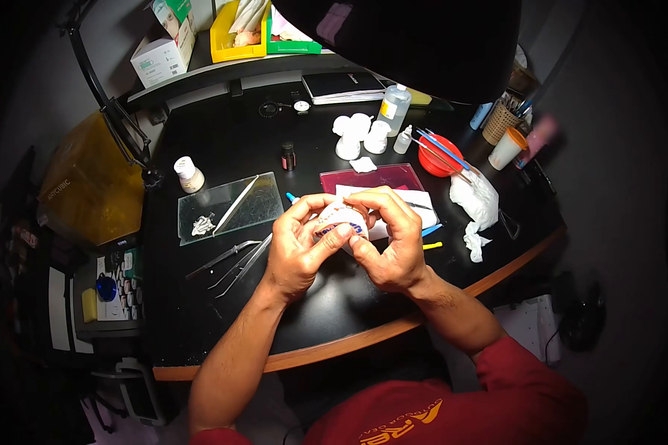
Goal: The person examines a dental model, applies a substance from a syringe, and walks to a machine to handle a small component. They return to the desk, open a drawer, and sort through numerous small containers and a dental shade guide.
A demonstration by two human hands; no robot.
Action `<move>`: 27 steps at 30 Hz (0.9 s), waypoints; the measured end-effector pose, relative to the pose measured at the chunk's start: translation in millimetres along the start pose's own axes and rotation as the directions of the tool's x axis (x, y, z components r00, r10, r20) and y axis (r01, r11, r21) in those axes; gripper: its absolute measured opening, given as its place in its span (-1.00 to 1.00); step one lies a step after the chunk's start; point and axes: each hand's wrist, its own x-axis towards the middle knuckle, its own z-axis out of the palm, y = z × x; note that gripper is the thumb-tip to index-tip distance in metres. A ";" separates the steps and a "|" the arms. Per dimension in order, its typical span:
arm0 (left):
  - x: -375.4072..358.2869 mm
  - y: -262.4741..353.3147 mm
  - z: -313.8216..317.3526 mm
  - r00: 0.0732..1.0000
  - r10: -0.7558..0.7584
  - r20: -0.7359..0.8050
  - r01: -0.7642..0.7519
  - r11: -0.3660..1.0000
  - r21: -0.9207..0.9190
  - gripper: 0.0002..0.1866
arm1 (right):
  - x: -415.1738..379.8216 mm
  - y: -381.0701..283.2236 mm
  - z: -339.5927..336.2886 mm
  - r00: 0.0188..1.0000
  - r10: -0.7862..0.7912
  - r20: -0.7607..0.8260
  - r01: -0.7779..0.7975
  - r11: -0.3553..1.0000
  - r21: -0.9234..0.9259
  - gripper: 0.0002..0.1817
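Above the front half of the black desk, both hands hold a white dental cast (343, 216) with dark blue and brown marks on it. My left hand (302, 241) closes on its left side, the thumb across the front. My right hand (390, 239) grips the right side, thumb and fingertips pressed to it. Fingers cover much of the cast. Left of my left hand lie metal tweezers (246, 264). Behind my right hand are a white pad (416, 209) and a dark red plate (371, 177).
A glass slab (231, 207) carries a white stick and small white pieces. Toward the back stand white jars (348, 147), a clear bottle (395, 108) and a small dark bottle (288, 156). A red bowl (439, 154) with brushes sits near crumpled tissue (475, 204). A black lamp (416, 44) overhangs the desk.
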 end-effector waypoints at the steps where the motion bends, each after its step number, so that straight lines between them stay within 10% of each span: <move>1: 0.2 -0.6 -0.3 1.000 0.003 -0.002 -0.003 1.000 -0.002 -0.55 | -0.3 0.2 0.0 1.000 -0.001 -0.002 0.001 1.000 0.001 -0.52; 27: -2.2 -5.4 0.4 0.988 0.030 -0.151 -0.044 0.995 -0.090 -0.59 | 0.7 4.3 3.6 0.993 -0.032 -0.116 0.022 0.996 -0.089 -0.65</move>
